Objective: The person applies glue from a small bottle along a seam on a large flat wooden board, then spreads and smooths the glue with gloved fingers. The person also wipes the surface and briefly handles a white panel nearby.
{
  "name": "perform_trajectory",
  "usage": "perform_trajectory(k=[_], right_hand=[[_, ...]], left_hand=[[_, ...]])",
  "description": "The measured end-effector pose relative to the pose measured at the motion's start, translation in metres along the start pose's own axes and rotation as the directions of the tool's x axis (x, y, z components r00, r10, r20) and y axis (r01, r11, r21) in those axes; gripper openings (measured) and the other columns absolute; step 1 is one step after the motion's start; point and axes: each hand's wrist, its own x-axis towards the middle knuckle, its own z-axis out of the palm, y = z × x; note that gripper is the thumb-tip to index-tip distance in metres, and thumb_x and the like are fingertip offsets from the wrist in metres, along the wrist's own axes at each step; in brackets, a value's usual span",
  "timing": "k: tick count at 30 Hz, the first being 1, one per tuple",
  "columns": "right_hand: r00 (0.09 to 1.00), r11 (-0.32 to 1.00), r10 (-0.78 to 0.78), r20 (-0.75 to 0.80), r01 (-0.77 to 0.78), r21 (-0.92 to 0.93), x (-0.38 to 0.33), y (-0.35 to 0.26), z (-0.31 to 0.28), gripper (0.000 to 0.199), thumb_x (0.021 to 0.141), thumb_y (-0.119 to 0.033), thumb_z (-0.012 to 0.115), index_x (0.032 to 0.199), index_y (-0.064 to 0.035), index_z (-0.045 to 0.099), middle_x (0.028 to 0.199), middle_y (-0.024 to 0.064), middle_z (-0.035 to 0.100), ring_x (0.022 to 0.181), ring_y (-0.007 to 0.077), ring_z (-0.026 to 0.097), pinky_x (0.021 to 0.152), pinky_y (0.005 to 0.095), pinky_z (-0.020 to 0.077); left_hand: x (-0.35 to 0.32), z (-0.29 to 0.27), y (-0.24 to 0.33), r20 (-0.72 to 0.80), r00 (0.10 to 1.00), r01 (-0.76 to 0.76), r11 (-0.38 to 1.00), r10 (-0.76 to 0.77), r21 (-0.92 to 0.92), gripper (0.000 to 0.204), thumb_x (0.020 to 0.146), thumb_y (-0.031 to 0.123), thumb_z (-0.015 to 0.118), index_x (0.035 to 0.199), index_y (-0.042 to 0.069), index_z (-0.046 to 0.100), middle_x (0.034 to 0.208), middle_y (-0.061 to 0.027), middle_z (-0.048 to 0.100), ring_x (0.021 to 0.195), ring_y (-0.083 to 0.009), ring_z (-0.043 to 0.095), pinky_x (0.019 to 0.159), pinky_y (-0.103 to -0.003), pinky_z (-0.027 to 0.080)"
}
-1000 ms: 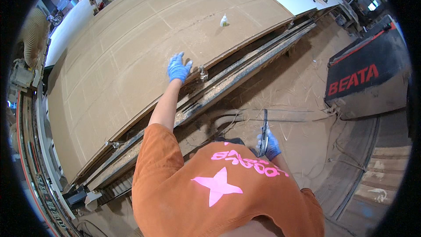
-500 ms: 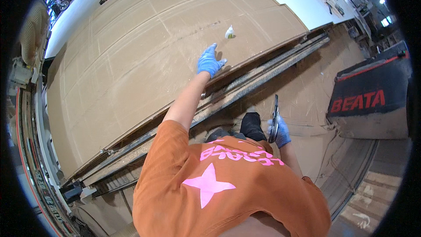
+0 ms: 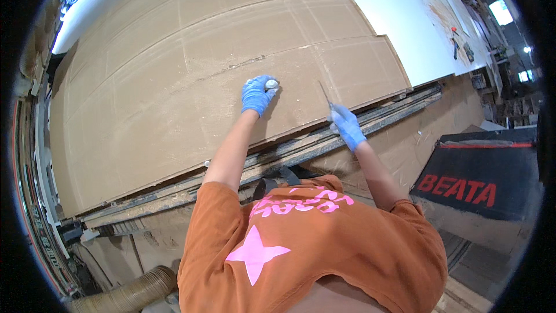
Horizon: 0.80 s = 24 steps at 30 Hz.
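My left hand point(image 3: 257, 96), in a blue glove, is closed round a small white squeeze bottle point(image 3: 271, 84) above the cardboard sheet point(image 3: 162, 93). Only the bottle's pale round end shows past the fingers; the glove hides most of it. Over the sheet's near edge, my right hand point(image 3: 347, 128), gloved in blue too, grips a slim, dark knife-like tool point(image 3: 325, 94). Its thin tip points away from me over the cardboard. The fingers cover its handle, so its exact kind cannot be made out.
Along the near edge of the cardboard runs a dusty rail point(image 3: 289, 152). A white board point(image 3: 399, 23) lies at the far right, with a red-and-black hand tool point(image 3: 454, 40) on it. A dark panel point(image 3: 475, 174) stands at right; a ribbed hose point(image 3: 127, 293) lies lower left.
My left hand has taken hold of the bottle that stood on the cardboard. My right hand has risen from beside my leg, bringing the knife-like tool over the sheet's edge.
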Motion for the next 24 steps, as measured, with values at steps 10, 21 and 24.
perform_trajectory(k=[10,21,24], right_hand=[[0.841,0.468,-0.374,0.391,0.535,-0.703,0.116,-0.036,0.100,0.042,0.085,-0.021,0.061,0.126,-0.0117,0.055,0.116,0.0139,0.063,0.105,0.0346,0.060,0.091,0.0433,0.0484],[0.797,0.146,-0.432,0.421,0.523,-0.840,0.141,-0.037,0.222,0.030,0.086,-0.025,0.061,0.115,-0.0167,0.061,0.104,0.0115,0.057,0.096,0.0325,0.059,0.079,0.0446,0.0517],[0.826,0.087,-0.417,0.380,0.453,-0.887,0.150,-0.039,0.230,0.028,0.087,-0.027,0.059,0.114,-0.0180,0.062,0.104,0.0109,0.057,0.096,0.0318,0.059,0.076,0.0450,0.0523]], left_hand=[[-0.051,-0.064,-0.100,-0.605,0.742,0.316,0.946,-0.290,-0.066,0.020,0.078,0.018,0.071,0.097,0.015,0.067,0.091,-0.0117,0.068,0.084,-0.0341,0.063,0.078,-0.043,0.051],[-0.083,-0.095,-0.137,-0.728,0.635,0.466,0.880,-0.260,0.093,0.021,0.082,0.026,0.070,0.096,0.011,0.065,0.093,-0.0111,0.068,0.088,-0.0325,0.062,0.085,-0.041,0.045],[-0.084,-0.096,-0.132,-0.706,0.648,0.493,0.864,-0.287,0.101,0.021,0.083,0.025,0.069,0.097,0.010,0.065,0.093,-0.0113,0.067,0.089,-0.0324,0.062,0.086,-0.042,0.045]])
